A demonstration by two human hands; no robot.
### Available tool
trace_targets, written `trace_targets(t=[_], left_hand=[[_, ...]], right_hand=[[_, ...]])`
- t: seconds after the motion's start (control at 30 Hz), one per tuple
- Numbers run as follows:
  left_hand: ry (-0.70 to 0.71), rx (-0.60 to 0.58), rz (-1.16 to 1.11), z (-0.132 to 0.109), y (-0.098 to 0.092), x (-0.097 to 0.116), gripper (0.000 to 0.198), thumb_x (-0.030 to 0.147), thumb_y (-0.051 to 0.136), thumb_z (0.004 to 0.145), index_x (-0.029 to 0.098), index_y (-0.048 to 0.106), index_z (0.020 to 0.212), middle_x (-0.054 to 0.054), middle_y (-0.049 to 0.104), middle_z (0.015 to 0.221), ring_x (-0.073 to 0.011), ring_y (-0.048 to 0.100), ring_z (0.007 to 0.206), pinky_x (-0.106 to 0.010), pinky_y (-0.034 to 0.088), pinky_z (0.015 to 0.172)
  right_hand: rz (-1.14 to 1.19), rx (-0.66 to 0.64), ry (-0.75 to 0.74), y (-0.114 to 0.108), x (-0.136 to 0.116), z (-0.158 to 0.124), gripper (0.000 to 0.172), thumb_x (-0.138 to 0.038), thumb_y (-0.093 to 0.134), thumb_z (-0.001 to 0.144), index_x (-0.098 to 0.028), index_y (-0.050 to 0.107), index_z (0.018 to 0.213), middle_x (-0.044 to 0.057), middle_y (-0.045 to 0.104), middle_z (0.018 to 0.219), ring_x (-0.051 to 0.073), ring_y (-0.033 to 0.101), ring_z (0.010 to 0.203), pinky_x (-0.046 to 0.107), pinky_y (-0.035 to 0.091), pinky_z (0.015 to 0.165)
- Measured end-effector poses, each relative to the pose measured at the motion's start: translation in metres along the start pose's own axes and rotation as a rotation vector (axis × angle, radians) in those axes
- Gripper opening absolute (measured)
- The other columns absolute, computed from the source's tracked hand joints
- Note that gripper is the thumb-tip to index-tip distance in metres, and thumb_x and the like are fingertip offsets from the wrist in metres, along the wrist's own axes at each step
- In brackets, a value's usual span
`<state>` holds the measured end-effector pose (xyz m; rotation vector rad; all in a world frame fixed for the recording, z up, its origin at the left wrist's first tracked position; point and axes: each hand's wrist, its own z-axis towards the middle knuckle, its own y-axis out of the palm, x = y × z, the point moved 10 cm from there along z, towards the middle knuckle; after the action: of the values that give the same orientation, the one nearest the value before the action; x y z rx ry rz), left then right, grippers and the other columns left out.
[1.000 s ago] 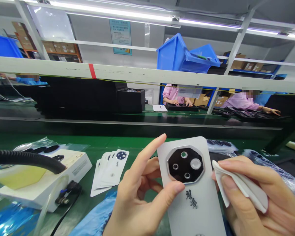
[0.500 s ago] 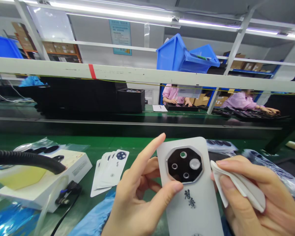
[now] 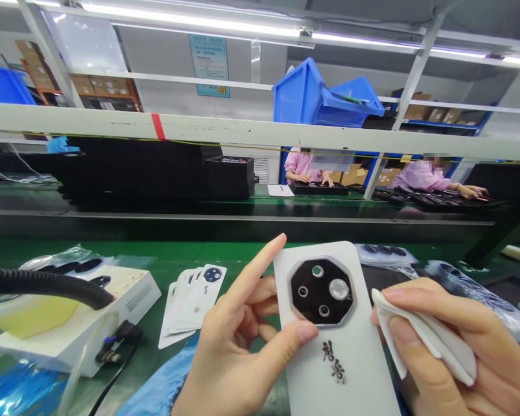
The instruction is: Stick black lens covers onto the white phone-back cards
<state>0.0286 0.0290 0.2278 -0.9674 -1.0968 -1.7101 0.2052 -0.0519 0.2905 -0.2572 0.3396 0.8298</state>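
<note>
White phone back (image 3: 342,393), held up before me above the green worktop (image 3: 242,249), a little right of centre, its lower end running out of view. Dark brush-style characters (image 3: 333,363) run down it beneath a black octagonal camera window (image 3: 314,268); I cannot read them with certainty. Similar dark marks show on the top piece of a fanned stack of white cards (image 3: 199,300) to the left, too small to read. Lines of fine print cover the side of a white box (image 3: 132,301), and a pale blue poster (image 3: 209,65) on the far wall carries more text, also illegible. My left hand (image 3: 238,346) is half open and grasping the phone back: the thumb presses its face just below the window's lower left corner, the index finger stretches up beside the top left corner, and the other fingers bend in at the left edge. My right hand (image 3: 489,338) is partly closed, pinching a folded white cloth (image 3: 456,357) between thumb and index finger, just beside the right edge; whether a fingertip touches that edge, I cannot tell.
</note>
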Motion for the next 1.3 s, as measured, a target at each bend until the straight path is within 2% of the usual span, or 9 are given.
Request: trace_targets(t=[0.17,0.33,0.57,0.67,0.8,0.93,1.1,1.17,1.3], left_hand=[[-0.021,-0.013,0.002,0.001,0.001,0.0,0.075,0.017,0.074,0.079,0.033,0.041,0.145,-0.004,0.075,0.103,-0.0203,0.074,0.083,-0.018,0.06,0.057],[-0.037,-0.035,-0.014,0.002,0.003,-0.002,0.075,0.02,0.075,0.079,0.031,0.04,0.145,-0.006,0.074,0.104,-0.021,0.074,0.084,-0.019,0.06,0.061],[-0.048,-0.042,-0.012,0.002,0.002,-0.003,0.075,0.02,0.074,0.08,0.031,0.04,0.146,-0.006,0.074,0.105,-0.0213,0.074,0.084,-0.02,0.061,0.061],[-0.036,-0.029,-0.012,0.002,0.002,-0.002,0.075,0.02,0.075,0.079,0.031,0.04,0.145,-0.006,0.074,0.103,-0.021,0.074,0.082,-0.02,0.061,0.06],[-0.037,0.01,0.005,0.0,-0.001,-0.003,0.078,0.018,0.075,0.078,0.031,0.04,0.146,-0.005,0.074,0.104,-0.0211,0.074,0.082,-0.02,0.061,0.06],[-0.021,0.017,0.01,-0.001,-0.001,-0.001,0.077,0.017,0.074,0.078,0.032,0.04,0.146,-0.005,0.074,0.105,-0.0205,0.073,0.084,-0.019,0.06,0.059],[0.038,0.021,0.051,-0.001,-0.001,0.003,0.074,0.016,0.074,0.078,0.032,0.043,0.144,-0.003,0.075,0.103,-0.018,0.073,0.083,-0.019,0.06,0.063],[0.085,0.035,0.076,-0.002,-0.002,0.007,0.071,0.015,0.074,0.078,0.034,0.046,0.141,-0.001,0.075,0.102,-0.0149,0.072,0.08,-0.014,0.057,0.06],[0.194,0.067,0.14,-0.004,-0.002,0.018,0.066,0.013,0.073,0.078,0.035,0.051,0.137,0.002,0.076,0.095,-0.0105,0.072,0.073,-0.007,0.051,0.051]], right_hand=[[0.015,-0.013,-0.032,0.0,-0.002,0.0,0.027,-0.011,0.069,0.076,-0.024,0.07,0.099,-0.001,0.069,0.088,0.013,0.062,0.068,0.023,0.05,0.05],[0.034,0.011,0.001,0.001,-0.001,0.001,0.026,-0.01,0.069,0.076,-0.025,0.07,0.098,-0.001,0.068,0.087,0.012,0.061,0.067,0.023,0.049,0.05],[0.061,-0.01,-0.033,0.002,-0.002,0.003,0.027,-0.008,0.068,0.076,-0.023,0.07,0.099,0.003,0.068,0.084,0.016,0.062,0.065,0.025,0.048,0.045],[0.051,-0.036,-0.062,0.004,-0.006,0.003,0.027,-0.007,0.068,0.076,-0.022,0.069,0.099,0.003,0.068,0.084,0.015,0.062,0.064,0.024,0.048,0.044],[0.009,-0.066,-0.025,0.007,-0.004,0.004,0.027,-0.009,0.066,0.077,-0.024,0.067,0.1,0.0,0.068,0.083,0.015,0.063,0.066,0.024,0.047,0.043],[-0.019,-0.112,-0.066,0.012,-0.007,0.005,0.03,-0.007,0.066,0.076,-0.023,0.066,0.101,0.0,0.068,0.083,0.016,0.065,0.067,0.024,0.048,0.044],[-0.056,-0.127,-0.124,0.013,-0.015,0.0,0.018,-0.013,0.064,0.079,-0.023,0.067,0.094,0.0,0.067,0.082,0.016,0.066,0.07,0.026,0.052,0.053],[-0.122,-0.175,-0.169,0.016,-0.018,-0.002,0.014,-0.017,0.062,0.082,-0.024,0.067,0.093,-0.001,0.068,0.083,0.015,0.066,0.07,0.026,0.052,0.056],[-0.266,-0.403,-0.39,0.033,-0.027,-0.007,0.019,-0.019,0.062,0.082,-0.022,0.065,0.101,-0.001,0.07,0.087,0.014,0.069,0.073,0.024,0.055,0.059]])
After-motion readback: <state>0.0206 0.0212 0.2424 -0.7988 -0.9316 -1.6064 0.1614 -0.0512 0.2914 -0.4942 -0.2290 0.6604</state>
